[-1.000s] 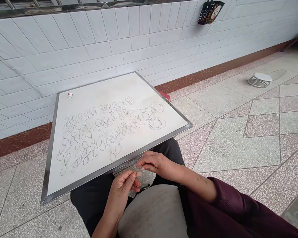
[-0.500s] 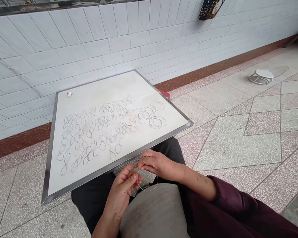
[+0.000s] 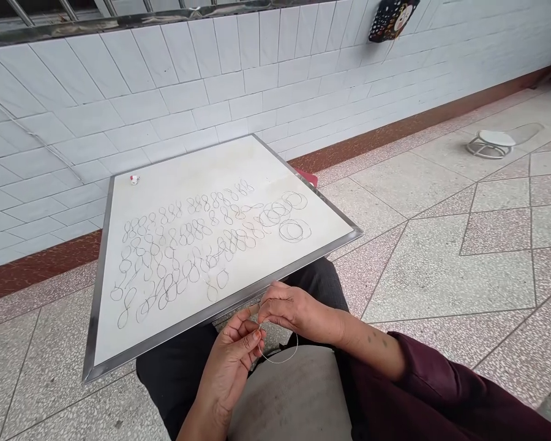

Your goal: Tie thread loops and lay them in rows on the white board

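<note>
Below the near edge of the white table, over my lap, a thin wire loop point(image 3: 279, 362) hangs between my hands. My left hand point(image 3: 234, 352) pinches one part of it between thumb and fingers. Close beside it, my right hand point(image 3: 298, 312) is closed with its fingertips on the same wire, nearly touching the left fingers. The exact grip point is hidden by the fingers. On the table lie rows of figure-eight wire pieces point(image 3: 193, 234) and several round wire rings point(image 3: 291, 231) toward the right.
The square white table point(image 3: 188, 171) has a grey metal rim. A small red-and-white object point(image 3: 134, 179) sits at its far left corner. Behind it rises a tiled wall point(image 3: 174, 101). A round white stool point(image 3: 492, 144) stands on the floor at right, and a patterned bag point(image 3: 390, 21) hangs above.
The view has shifted slightly, so everything appears a little lower and further right. Both hands stay close together on the wire loop.
</note>
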`<state>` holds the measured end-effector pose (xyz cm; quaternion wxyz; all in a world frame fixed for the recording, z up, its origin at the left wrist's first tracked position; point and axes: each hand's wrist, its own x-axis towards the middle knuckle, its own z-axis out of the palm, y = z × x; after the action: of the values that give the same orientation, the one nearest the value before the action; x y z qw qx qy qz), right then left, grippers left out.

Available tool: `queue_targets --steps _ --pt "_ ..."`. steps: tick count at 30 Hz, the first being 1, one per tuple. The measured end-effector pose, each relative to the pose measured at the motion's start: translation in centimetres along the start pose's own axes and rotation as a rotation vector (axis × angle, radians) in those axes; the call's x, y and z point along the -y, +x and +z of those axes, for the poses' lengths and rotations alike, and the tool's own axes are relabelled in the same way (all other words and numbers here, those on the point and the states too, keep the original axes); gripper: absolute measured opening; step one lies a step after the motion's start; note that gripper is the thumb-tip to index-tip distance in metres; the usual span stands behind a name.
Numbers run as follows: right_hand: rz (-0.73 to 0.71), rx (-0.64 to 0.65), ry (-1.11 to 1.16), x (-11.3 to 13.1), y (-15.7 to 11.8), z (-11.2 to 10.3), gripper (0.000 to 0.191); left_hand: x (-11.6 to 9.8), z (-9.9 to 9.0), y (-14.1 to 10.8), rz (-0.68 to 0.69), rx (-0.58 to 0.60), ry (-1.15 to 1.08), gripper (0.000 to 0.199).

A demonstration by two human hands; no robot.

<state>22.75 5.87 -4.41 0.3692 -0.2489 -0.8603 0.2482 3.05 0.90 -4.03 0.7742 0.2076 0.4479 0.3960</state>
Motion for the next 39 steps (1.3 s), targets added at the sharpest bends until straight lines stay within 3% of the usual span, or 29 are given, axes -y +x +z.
queue_targets --steps 6,14,21,24,28,31,35,39 --pt "0.041 -0.024 0.069 -0.2 0.0 0.6 0.030 -0.3 0.4 -0.3 -0.010 0.000 0.039 0.049" --pt "0.023 -0.055 0.078 -0.1 0.0 0.4 0.032 0.0 0.5 -0.7 -0.037 -0.033 -0.154 0.044" --pt "-0.072 -0.106 0.045 0.0 0.1 0.9 0.022 0.2 0.9 -1.2 -0.024 -0.060 -0.180 0.039" --pt "0.006 -0.102 0.116 -0.2 0.1 0.8 0.024 0.1 0.8 -1.1 0.010 -0.036 -0.143 0.043" --pt "0.389 -0.110 0.396 -0.6 -0.4 0.4 0.040 -0.1 0.4 -1.0 0.071 -0.078 -0.141 0.049" --pt "0.625 0.035 0.858 -0.8 -1.2 0.6 0.041 -0.4 0.1 -1.1 0.158 -0.145 -0.142 0.054" --pt "0.690 0.074 1.359 -1.2 -2.1 1.9 0.036 -0.9 -0.1 -1.2 0.282 -0.229 -0.041 0.056" --pt "0.700 0.029 1.545 -1.8 -2.5 3.3 0.034 -1.0 0.2 -1.3 0.344 -0.286 0.039 0.059"
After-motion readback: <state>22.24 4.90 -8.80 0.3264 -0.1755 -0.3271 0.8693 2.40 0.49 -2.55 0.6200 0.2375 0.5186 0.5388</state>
